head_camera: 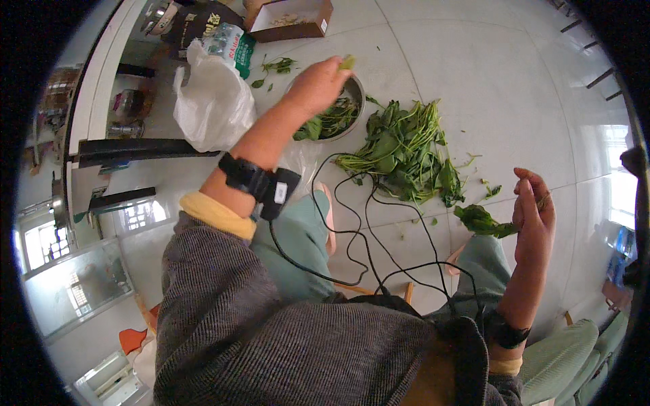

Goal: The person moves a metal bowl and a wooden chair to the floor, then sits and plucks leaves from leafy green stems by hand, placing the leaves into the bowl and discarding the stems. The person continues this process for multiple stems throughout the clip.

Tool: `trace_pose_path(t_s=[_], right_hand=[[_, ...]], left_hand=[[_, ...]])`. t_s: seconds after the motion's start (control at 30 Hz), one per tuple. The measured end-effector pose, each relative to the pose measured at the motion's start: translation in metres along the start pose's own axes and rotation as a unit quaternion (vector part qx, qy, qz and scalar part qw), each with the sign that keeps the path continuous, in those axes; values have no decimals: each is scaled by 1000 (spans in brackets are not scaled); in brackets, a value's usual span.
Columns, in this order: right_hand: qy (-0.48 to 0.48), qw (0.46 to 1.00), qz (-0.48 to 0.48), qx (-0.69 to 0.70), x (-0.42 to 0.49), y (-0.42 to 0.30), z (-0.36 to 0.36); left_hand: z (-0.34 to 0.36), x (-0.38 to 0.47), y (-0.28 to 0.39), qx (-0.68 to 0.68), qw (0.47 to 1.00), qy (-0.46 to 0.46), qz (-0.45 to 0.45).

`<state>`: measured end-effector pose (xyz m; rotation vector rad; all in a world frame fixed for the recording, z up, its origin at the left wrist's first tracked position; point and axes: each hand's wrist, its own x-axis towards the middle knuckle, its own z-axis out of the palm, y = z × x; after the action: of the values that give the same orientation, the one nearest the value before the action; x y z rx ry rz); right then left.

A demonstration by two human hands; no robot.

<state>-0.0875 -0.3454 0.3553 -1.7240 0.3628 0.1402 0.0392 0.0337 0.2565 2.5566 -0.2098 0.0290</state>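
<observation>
My left hand [317,86] is over a round metal basin [362,106], pinching a small yellow-green piece of leaf [347,62] at the fingertips. Leafy greens [340,116] lie inside the basin, partly hidden under my hand and forearm. To the right of the basin, a large heap of long-stemmed leafy greens [401,147] is spread on the floor. My right hand [535,203] is raised beyond the heap's right side, fingers bent together, with a dark green leaf [485,222] hanging from it above my knee.
A white plastic bag [216,101] stands left of the basin, by wrapped plastic bottles [226,43]. Behind is an open brown box [292,20]. Loose leaf scraps [490,190] dot the tiled floor [482,76]. Black cables [365,238] loop across my lap from the wrist bands.
</observation>
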Motion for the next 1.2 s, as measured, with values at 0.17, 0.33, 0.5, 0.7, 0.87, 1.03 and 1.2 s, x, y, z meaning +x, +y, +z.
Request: trace_pose_path(t_s=[0.17,0.33,0.5,0.7,0.87,1.03,1.2], right_hand=[[41,998,35,-36,1,1,9],[80,994,57,-46,3,2,13],[63,995,44,-56,5,13,6],[69,995,54,-37,-2,10,-4],[110,986,27,-122,-7,9,2],[108,976,-36,-187,-3,10,4],[68,977,-20,-203,0,13,-2]], left_hand=[[52,34,-111,154,976,-31,-151],[160,27,-176,112,976,-81,-167],[243,11,-185,47,961,-173,-209],[229,11,-190,44,950,-202,-234],[216,1,-187,-1,965,-159,-206],[245,11,-169,28,938,-208,-277],[242,16,-171,25,926,-235,-296]])
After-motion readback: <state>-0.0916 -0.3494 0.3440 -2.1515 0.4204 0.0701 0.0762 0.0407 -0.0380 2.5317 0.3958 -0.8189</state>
